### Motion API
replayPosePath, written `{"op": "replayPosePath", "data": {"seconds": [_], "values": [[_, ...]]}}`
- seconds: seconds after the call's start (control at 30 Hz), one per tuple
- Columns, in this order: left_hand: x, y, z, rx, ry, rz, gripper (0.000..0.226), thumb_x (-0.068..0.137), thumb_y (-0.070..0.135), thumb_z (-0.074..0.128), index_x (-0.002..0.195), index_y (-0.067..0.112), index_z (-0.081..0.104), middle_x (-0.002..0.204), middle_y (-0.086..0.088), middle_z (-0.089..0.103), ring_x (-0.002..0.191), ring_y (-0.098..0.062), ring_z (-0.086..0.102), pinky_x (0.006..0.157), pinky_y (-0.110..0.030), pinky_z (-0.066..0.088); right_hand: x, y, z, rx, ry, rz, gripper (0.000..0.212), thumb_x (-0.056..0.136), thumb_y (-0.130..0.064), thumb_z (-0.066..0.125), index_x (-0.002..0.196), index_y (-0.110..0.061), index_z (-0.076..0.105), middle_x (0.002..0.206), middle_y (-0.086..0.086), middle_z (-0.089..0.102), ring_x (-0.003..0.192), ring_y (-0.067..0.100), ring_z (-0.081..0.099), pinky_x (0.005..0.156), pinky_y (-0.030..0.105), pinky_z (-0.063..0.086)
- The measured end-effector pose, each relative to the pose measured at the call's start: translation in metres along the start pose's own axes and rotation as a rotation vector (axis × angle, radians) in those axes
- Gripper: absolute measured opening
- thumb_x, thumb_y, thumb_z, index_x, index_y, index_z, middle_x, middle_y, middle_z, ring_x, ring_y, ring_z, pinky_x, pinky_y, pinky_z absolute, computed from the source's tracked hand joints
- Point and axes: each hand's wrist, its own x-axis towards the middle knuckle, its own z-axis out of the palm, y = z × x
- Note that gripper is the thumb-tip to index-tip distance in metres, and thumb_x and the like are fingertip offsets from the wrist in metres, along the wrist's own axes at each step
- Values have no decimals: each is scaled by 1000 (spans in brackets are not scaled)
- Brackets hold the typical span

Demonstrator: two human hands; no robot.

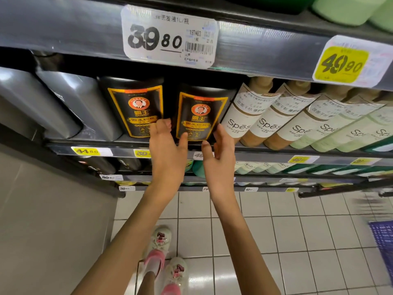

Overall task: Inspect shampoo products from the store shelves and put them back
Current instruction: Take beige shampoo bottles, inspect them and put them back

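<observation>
Two grey bottles (78, 103): left end of the shelf (123, 151), well apart from the action.
Neighbour bottle (136, 107): black with a gold-framed label, just left of the one being handled. The gap between them is narrow, and the left fingers are in it.
Left hand (168, 145): fingers curled together round the bottle's left side, thumb pressed on the lower front of the label. That's a proper grip.
Black bottle (202, 116): upright at the shelf's front edge, mid-row, label facing out, base apparently on the shelf board.
Right hand (221, 150): fingers straight and pressed together along the bottle's right side, thumb spread apart lower down. Touching or just short of it, cannot tell.
White-label bottles (244, 122): packed in a row just right of those fingers.
Step in hand: coming out or going back, cannot tell. Either way it looks like a straight slide across the front edge.
Doing it well: settle the right palm firmly, keep the bottle vertical, and move it squarely along its own slot.
Watch for: knuckles nudging either neighbour, or the top catching the shelf above.
</observation>
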Motion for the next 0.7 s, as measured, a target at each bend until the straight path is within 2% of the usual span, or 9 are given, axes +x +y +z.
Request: {"op": "replayPosePath", "data": {"seconds": [0.07, 0.17, 0.23, 0.33, 0.37, 0.47, 0.53, 0.6, 0.7], "values": [[-4, -4, -10, -84, -78, -47, 39, 88, 9, 60, 125, 3, 49, 121, -6, 55, 110, -12, 53, 91, -18, 41, -5, -6, -13, -48, 75, -93, 38, 93, 0, 51, 131, -4, 49, 127, 7, 53, 121, 16, 49, 105, 38, 40], [-17, -10, -24, -136, -176, -110, 27, 90, 5, 54, 117, 4, 57, 104, -1, 60, 96, -8, 54, 78, -4, 37, -4, -19, -39, -219, 288, -367, 39, 89, 2, 54, 128, 3, 48, 124, 9, 51, 119, 14, 47, 103, 24, 39], [-28, -12, -30, -158, -208, -116, 17, 89, -1, 54, 104, 5, 61, 87, -2, 58, 83, -9, 51, 71, 2, 35, 5, -30, -53, -271, 361, -448, 44, 88, 1, 58, 130, 7, 44, 127, 15, 48, 123, 21, 45, 104, 29, 38], [-39, -10, -34, -229, -247, -159, 21, 89, -2, 55, 109, -2, 61, 89, -7, 60, 82, -11, 53, 75, 0, 38, 25, -45, -61, -372, 342, -482, 46, 85, -4, 64, 124, 11, 45, 121, 22, 49, 117, 32, 47, 100, 41, 39], [-42, -9, -35, -258, -254, -163, 22, 89, -1, 55, 110, -1, 61, 92, -7, 61, 82, -7, 55, 74, 1, 39, 30, -47, -61, -418, 327, -482, 44, 85, -7, 66, 121, 11, 47, 118, 22, 51, 113, 33, 47, 99, 40, 39], [-48, -4, -40, -344, -269, -155, 21, 89, 3, 56, 109, 7, 61, 94, 4, 64, 79, 16, 57, 74, 3, 39, 38, -46, -57, -521, 300, -466, 42, 82, -14, 71, 111, 9, 52, 108, 22, 54, 102, 33, 47, 88, 25, 32], [-49, -5, -44, -375, -272, -146, 20, 89, 4, 56, 107, 9, 61, 92, 10, 63, 79, 22, 55, 74, 3, 39, 42, -47, -53, -518, 309, -445, 40, 79, -17, 74, 104, 7, 53, 101, 21, 55, 97, 33, 45, 80, 21, 27], [-49, -9, -47, -395, -249, -154, 18, 89, 5, 57, 106, 7, 62, 93, 9, 65, 81, 18, 57, 77, 1, 41, 46, -47, -50, -535, 322, -434, 42, 76, -19, 77, 101, 6, 53, 101, 21, 54, 96, 35, 44, 79, 20, 25], [-48, -13, -49, -421, -217, -174, 20, 89, 4, 57, 109, 2, 62, 98, 0, 67, 88, 5, 60, 84, -4, 42, 49, -48, -46, -607, 328, -438, 59, 68, -18, 82, 114, 3, 53, 113, 19, 53, 104, 34, 45, 84, 17, 23]]}}
